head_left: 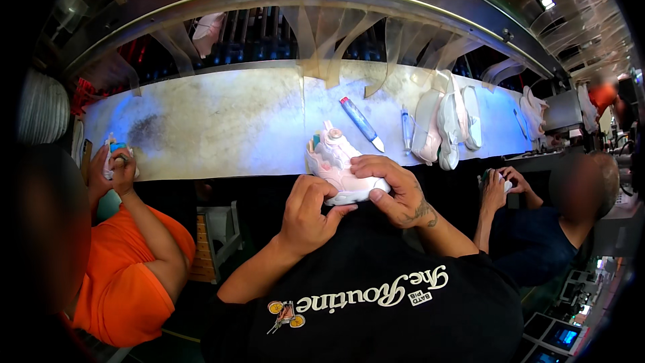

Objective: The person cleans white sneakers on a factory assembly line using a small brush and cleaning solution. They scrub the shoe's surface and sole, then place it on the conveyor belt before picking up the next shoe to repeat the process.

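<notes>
White-and-pink padded sneaker (339, 165) sits at the near edge of a long pale work belt (222, 128), clasped between both hands of a person in a black printed T-shirt (376, 302). The right hand (396, 188) wraps over the shoe's near end, fingers curled across the upper and thumb beneath the white sole; the left hand (308, 218) closes on that sole from the left and below, fingertips pressed to its edge. The shoe's long axis runs from upper left to lower right, its low end toward the wearer's chest, so the right hand covers more of it. Beyond it lie a blue-and-red pen-shaped tool (361, 123), a slim clear blue tube (407, 130) and a cluster of white shoes (447, 121). A co-worker in orange (134, 262) at left and another in dark blue (537, 242) at right each grip small pieces.
</notes>
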The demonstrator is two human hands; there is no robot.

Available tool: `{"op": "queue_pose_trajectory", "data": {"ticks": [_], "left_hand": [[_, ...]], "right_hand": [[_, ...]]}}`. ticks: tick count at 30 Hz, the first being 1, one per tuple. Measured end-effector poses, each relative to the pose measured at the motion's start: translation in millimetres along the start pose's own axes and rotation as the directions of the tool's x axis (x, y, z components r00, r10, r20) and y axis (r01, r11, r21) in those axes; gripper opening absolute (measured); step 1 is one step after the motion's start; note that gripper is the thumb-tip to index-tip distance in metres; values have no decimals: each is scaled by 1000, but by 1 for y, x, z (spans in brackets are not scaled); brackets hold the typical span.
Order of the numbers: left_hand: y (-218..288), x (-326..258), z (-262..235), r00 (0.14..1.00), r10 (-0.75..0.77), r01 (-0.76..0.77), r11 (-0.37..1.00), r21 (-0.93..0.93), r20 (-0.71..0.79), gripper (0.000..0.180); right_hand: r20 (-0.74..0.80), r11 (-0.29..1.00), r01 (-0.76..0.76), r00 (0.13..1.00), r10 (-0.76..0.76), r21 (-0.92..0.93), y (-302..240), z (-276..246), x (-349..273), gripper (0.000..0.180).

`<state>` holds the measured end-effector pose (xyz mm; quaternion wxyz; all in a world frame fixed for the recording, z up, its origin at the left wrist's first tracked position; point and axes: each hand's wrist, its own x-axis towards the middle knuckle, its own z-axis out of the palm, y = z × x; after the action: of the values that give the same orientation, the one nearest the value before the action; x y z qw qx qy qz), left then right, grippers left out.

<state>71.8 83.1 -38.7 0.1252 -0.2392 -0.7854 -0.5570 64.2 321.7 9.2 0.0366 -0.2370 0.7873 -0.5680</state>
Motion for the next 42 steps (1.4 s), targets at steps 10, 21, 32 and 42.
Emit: {"op": "queue_pose_trajectory", "data": {"ticks": [10, 21, 32, 42], "left_hand": [[-2, -1, 3, 999, -29, 29, 1000, -9, 24, 49], [-4, 4, 8, 998, 15, -14, 1000, -10, 61, 50], [-5, 2, 2, 998, 22, -21, 1000, -3, 67, 50], [-5, 6, 9, 994, 66, -64, 998, -23, 84, 49]], "right_hand": [[73, 998, -56, 996, 56, -3, -9, -4, 6, 41], [86, 935, -282, 959, 270, 213, -1, -1, 3, 33], [325, 952, -139, 945, 45, 272, 4, -26, 21, 34], [231, 950, -246, 952, 199, 194, 7, -18, 13, 27]]}}
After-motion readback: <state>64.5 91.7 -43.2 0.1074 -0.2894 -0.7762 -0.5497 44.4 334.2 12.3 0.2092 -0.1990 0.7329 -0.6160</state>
